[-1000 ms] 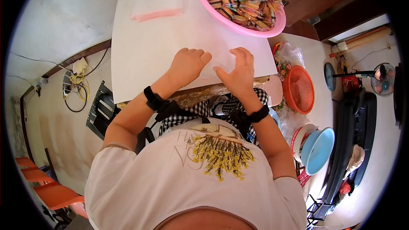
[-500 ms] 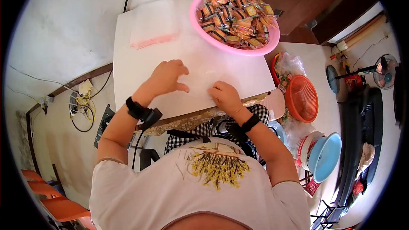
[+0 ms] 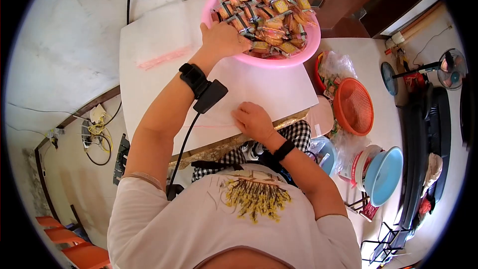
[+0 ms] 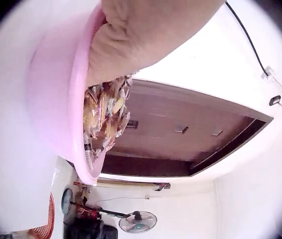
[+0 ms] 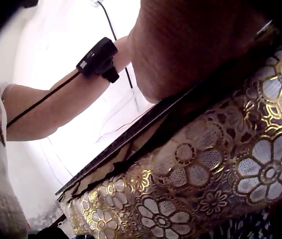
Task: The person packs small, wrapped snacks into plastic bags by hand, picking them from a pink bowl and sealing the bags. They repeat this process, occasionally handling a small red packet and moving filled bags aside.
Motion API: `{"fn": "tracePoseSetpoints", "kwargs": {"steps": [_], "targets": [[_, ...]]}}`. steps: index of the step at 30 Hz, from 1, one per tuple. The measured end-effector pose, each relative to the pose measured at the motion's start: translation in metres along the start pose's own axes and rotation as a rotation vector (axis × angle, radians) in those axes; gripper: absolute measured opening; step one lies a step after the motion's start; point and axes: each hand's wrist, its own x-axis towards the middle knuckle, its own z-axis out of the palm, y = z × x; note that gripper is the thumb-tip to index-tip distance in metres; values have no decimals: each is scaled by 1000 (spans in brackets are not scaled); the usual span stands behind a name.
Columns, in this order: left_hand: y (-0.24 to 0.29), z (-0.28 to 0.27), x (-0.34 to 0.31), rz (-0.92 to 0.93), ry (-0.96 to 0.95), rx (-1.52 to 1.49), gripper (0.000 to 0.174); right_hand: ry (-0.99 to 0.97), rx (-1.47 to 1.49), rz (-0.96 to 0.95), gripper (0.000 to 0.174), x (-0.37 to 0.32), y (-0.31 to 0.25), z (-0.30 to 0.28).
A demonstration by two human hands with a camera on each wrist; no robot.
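My left hand (image 3: 224,40) reaches over the near left rim of a pink basin (image 3: 303,57). Its fingers are partly hidden among the heaped wrapped snacks (image 3: 276,25). The left wrist view has the heel of that hand close above the basin's rim (image 4: 79,84); the fingertips are out of sight there. At the table's front edge, my right hand (image 3: 256,122) has its fingers bent, pinching a thin clear plastic bag (image 3: 211,126) with a red line along it. This bag lies flat on the white tabletop (image 3: 279,87).
A stack of clear bags with red edges (image 3: 164,57) lies at the table's left. Right of the table stand an orange strainer basket (image 3: 354,107) and a blue basin (image 3: 383,177). Patterned lace cloth (image 5: 181,179) hangs below the front edge. A cable (image 3: 185,144) trails from the left wrist camera.
My left hand has moved forward from above the tabletop to the snacks in the pink basin. The right hand stays near the front edge, its fingers more bent than one second ago.
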Motion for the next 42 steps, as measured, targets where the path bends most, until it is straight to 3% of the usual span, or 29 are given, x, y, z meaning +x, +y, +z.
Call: {"fn": "tracePoseSetpoints", "kwargs": {"steps": [3, 6, 8, 10, 11, 15, 18, 22, 24, 27, 30, 33, 36, 39, 42], "targets": [[-2, 2, 2, -19, 19, -79, 49, 0, -6, 8, 10, 0, 1, 1], [-17, 2, -3, 34, 81, -450, 44, -8, 6, 18, 10, 2, -3, -2], [-33, 7, -12, 119, 225, -728, 31, -27, -4, 18, 10, 4, -5, -5], [-47, 8, -37, 194, 323, -1006, 26, -65, -59, 24, 8, 5, -5, -7], [-41, -10, -65, 165, 276, -1152, 20, -87, -82, 29, 7, 4, -4, -6], [-53, -12, -144, 93, 287, -1260, 18, -18, -37, 77, 10, 8, -5, 0], [-60, 0, -199, 111, 395, -969, 23, -32, -31, 189, 12, 16, -15, -4], [-48, 14, -248, 271, 356, -799, 29, -18, -1, 295, 18, 29, -30, -9], [-46, 23, -256, 346, 342, -480, 26, -13, -6, 289, 18, 32, -34, -9], [-49, 41, -246, 451, 503, -205, 22, -13, -16, 244, 14, 35, -39, -10], [-49, 53, -235, 422, 510, 12, 21, -18, 31, 235, 12, 35, -47, -10], [-56, 78, -216, 237, 375, 125, 26, -41, 58, 209, 11, 28, -48, -7], [-53, 67, -214, 110, 274, -39, 30, -81, 13, 180, 13, 19, -43, -3], [-45, 51, -210, 212, 560, -39, 37, -98, 7, 177, 12, 10, -41, -1], [-45, 46, -199, 316, 567, 28, 31, -101, 3, 171, 11, 7, -40, -1]]}}
